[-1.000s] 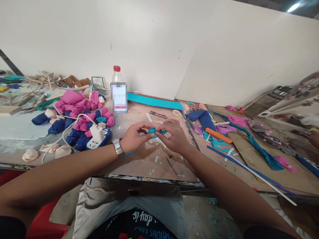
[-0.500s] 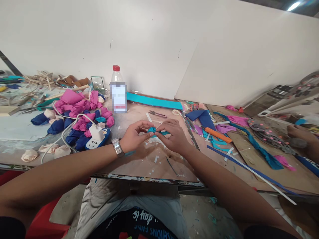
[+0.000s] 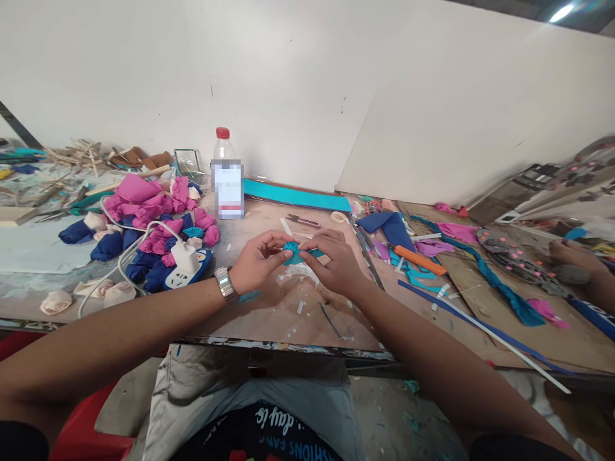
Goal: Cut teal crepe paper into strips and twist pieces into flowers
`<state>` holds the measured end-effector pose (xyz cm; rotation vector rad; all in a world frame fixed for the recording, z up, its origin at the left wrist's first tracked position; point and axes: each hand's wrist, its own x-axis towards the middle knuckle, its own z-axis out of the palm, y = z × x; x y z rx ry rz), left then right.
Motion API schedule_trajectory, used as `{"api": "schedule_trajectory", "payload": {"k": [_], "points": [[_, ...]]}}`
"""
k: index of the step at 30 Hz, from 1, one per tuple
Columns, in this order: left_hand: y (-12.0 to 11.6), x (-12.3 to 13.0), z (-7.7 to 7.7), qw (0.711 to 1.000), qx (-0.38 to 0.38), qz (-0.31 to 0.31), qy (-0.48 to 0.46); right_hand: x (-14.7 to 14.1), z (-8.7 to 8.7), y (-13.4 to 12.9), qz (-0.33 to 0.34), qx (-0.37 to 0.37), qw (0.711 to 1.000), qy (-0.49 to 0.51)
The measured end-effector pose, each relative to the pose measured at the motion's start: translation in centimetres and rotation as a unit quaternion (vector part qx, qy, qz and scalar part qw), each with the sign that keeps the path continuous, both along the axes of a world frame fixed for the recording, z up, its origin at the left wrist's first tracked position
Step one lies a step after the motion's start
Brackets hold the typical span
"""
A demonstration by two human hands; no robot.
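Between my two hands, above the table's middle, is a small teal paper rose [image 3: 290, 246] with a coiled top. My left hand [image 3: 259, 261] pinches the rose from the left with thumb and fingers. From the other side, my right hand [image 3: 332, 256] pinches the teal strip [image 3: 314, 253] running off the rose; part of the strip is hidden behind the fingers. Just beyond the hands lie a small pair of thread snips [image 3: 303, 221] and a roll of tape [image 3: 339, 218].
Pink and blue paper roses [image 3: 144, 218] heap at left beside a power strip [image 3: 185, 272]. A red-capped bottle [image 3: 225, 153] stands at the back near folded teal paper [image 3: 298, 195]. An orange utility knife [image 3: 418, 259] lies right. Another person's hand [image 3: 576, 256] is far right.
My left thumb has shifted lower on the rose, and more teal paper shows between my hands. The view has moved very slightly; the table's things stay put.
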<state>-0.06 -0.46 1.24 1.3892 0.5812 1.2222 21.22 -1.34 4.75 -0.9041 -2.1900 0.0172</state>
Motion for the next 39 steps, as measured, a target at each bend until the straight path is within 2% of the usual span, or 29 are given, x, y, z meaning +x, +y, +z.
{"api": "schedule_trajectory", "payload": {"k": [15,21,27,30,39], "points": [[0.04,0.1,-0.25,0.999,-0.023,-0.031,-0.018,0.06,-0.27,0.22,-0.022,-0.001,1.0,0.009],[-0.05,-0.1,0.25,1.0,-0.001,-0.011,0.019,0.06,-0.4,0.33,-0.017,-0.036,0.999,0.014],[0.24,0.11,-0.07,0.999,-0.028,0.033,0.0,-0.01,-0.27,0.23,-0.004,-0.025,1.0,0.008],[0.31,0.13,-0.18,0.998,-0.03,0.047,0.019,-0.02,-0.28,0.24,-0.004,-0.022,1.0,0.013],[-0.08,-0.11,0.1,0.997,-0.004,0.033,0.068,-0.01,-0.27,0.1,-0.022,-0.035,0.999,0.019]]}}
